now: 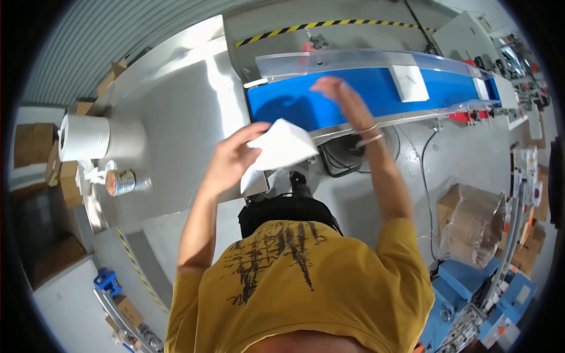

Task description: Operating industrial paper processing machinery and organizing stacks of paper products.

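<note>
A plain white box (283, 146), tilted, is gripped at its left side between the thumb and fingers of my left hand (232, 156). It is held in front of the near end of a blue conveyor belt (371, 97), by the corner of a steel table. Raised over the belt is my right hand (338, 91), its fingers stretched toward the left and slightly blurred, with nothing seen in them. Farther right on the belt lies a flat white box (409, 83), apart from both hands.
On the steel table (170, 129) to the left stand a big white paper roll (85, 137) and a small labelled can (120, 182). A clear guard (353, 59) runs along the belt's far side. A fan (344, 156) is below the belt; cartons (471, 220) stand at right.
</note>
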The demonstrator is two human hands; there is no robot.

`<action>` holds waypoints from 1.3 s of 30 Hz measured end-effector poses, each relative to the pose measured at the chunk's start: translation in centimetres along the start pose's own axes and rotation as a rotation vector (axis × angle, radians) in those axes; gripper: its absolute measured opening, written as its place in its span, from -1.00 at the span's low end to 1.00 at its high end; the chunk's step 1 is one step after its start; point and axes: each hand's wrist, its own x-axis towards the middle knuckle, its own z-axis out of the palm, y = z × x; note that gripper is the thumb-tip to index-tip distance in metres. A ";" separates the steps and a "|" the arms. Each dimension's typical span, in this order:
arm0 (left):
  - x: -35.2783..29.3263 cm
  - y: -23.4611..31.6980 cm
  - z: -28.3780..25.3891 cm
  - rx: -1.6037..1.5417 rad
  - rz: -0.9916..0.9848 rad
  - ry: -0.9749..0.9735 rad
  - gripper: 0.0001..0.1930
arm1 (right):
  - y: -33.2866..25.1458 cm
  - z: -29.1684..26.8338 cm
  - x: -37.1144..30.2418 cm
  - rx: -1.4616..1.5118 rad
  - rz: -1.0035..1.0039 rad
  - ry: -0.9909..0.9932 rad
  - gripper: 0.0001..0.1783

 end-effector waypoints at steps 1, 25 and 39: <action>1.6 -0.3 0.5 -0.138 -0.028 -0.104 -0.53 | 0.3 1.9 -0.3 0.237 0.115 -0.174 -0.35; 2.1 -11.3 1.3 0.092 -0.030 0.388 -0.61 | 6.8 -18.8 -2.2 -0.560 0.133 1.461 -0.26; -0.3 -14.2 -0.2 0.071 0.016 0.177 -0.65 | 6.4 -2.1 -9.9 -0.449 0.028 1.215 -0.25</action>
